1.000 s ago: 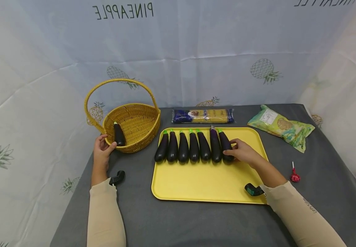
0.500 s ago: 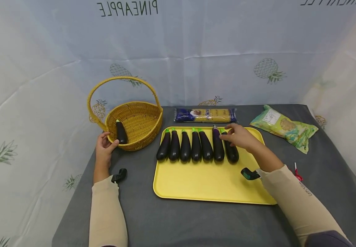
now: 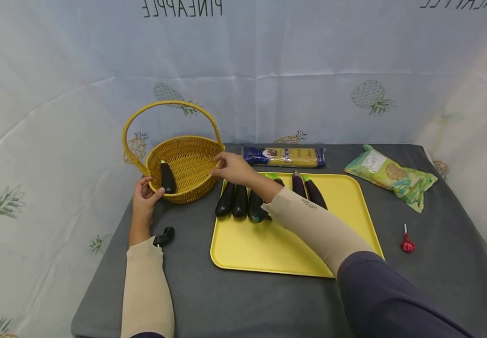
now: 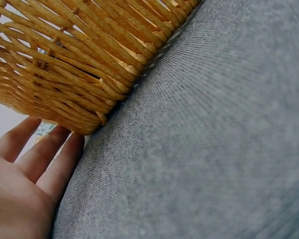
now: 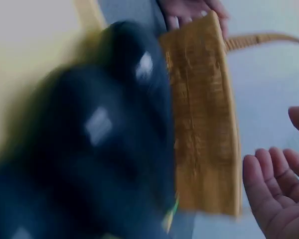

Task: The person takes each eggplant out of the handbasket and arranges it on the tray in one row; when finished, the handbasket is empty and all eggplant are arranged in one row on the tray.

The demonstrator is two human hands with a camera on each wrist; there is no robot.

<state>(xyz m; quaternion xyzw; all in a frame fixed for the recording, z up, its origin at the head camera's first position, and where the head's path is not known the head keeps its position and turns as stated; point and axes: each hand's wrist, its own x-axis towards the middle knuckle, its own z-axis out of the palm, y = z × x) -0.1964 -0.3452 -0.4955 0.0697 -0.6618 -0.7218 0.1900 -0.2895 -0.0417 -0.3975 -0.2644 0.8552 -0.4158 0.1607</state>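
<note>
My left hand (image 3: pixel 144 199) holds the near left rim of a yellow wicker basket (image 3: pixel 194 193), thumb at the rim. In the left wrist view, fingers of that hand (image 4: pixel 32 172) lie against the basket's woven underside (image 4: pixel 65 69). Inside the basket, at its left, one dark aubergine (image 3: pixel 167 177) leans with its green stem end up. My right hand (image 3: pixel 237 168) is at the basket's right rim, fingers loosely bent, nothing in them. Several aubergines (image 3: pixel 224 201) lie in a row on the yellow tray (image 3: pixel 243 253), some hidden under my right arm. They look blurred in the right wrist view.
Behind the tray lies a blue and yellow pasta packet (image 3: pixel 285 157). A green snack bag (image 3: pixel 391 176) is at the back right, and a red lollipop (image 3: pixel 407 245) right of the tray. The basket's tall handle (image 3: pixel 171 103) arches over it. A pineapple-print cloth (image 3: pixel 302 56) hangs behind.
My right hand has left the rightmost aubergine, passing its stem end, and swung left across the tray to the basket's right rim. My left hand stays at the basket.
</note>
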